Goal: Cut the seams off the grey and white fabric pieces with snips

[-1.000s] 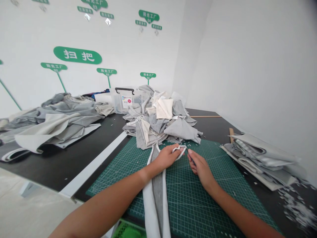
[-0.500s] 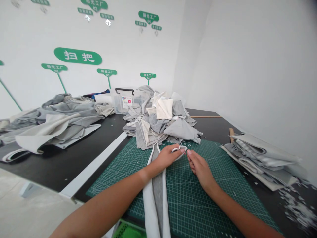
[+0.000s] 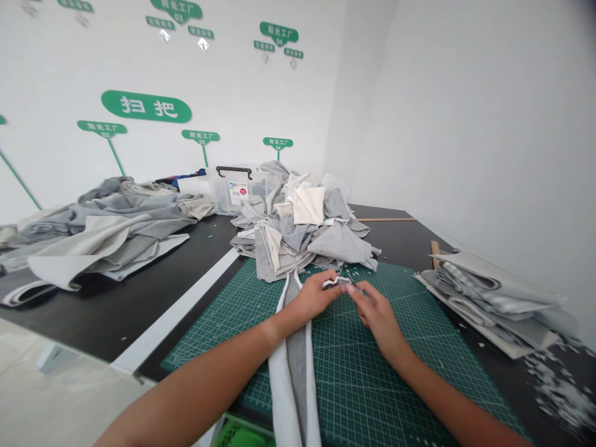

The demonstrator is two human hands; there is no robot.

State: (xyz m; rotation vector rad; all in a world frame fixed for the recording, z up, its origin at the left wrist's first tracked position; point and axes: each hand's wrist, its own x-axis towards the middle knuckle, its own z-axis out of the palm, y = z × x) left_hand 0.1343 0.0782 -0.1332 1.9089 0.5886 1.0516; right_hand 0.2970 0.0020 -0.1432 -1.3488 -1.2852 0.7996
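Note:
My left hand (image 3: 316, 298) pinches the end of a long grey fabric piece with white edging (image 3: 293, 379), which runs down across the cutting mat toward me. The pinched end curls into a small white loop (image 3: 335, 282). My right hand (image 3: 377, 320) is close beside it, fingers closed on a small dark pair of snips (image 3: 357, 287). Most of the snips is hidden by my fingers, and its tip reaches the white edge. A green gridded cutting mat (image 3: 400, 366) lies under both hands.
A heap of grey and cream fabric (image 3: 302, 230) sits just beyond the mat, with a plastic box (image 3: 235, 189) behind it. More fabric lies on the black table (image 3: 130, 316) at left. A folded stack (image 3: 493, 304) and white scraps (image 3: 559, 385) lie at right.
My right hand has moved left, closer to my left hand, bringing the snips up to the white edge. The left hand and the fabric have barely shifted.

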